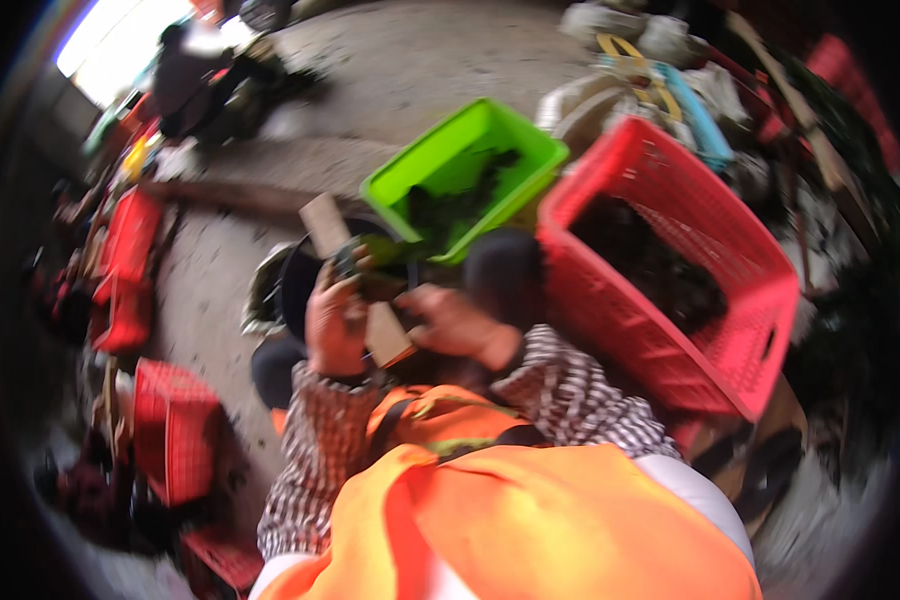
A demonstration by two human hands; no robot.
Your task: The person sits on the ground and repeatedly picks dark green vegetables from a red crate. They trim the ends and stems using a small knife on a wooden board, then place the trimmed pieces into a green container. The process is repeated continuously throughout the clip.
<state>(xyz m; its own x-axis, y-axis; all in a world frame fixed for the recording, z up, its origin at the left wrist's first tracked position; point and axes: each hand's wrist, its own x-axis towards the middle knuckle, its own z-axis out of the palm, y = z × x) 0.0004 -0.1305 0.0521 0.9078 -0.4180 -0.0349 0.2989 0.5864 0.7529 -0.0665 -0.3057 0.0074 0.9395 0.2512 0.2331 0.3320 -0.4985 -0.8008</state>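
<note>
My left hand (337,322) is closed round a bundle of dark green leaves (382,259), held over a wooden board (388,334) that lies across a dark round tub (294,289). To its right, my right hand (457,322) is near the board's lower end, with its fingers bent; blur hides whether it holds anything. Beyond my hands stands a bright green plastic basin (465,135) with dark leafy matter inside. A large red plastic crate (645,330) with dark contents stands close to the right of my knee.
Several red crates (176,431) stand on the concrete floor (210,300) at the left, with people beside them. Another person (187,90) sits low at the upper left. White sacks (585,105) and a blue container (694,112) lie beyond the big crate. A pale sack edge (259,292) borders the tub.
</note>
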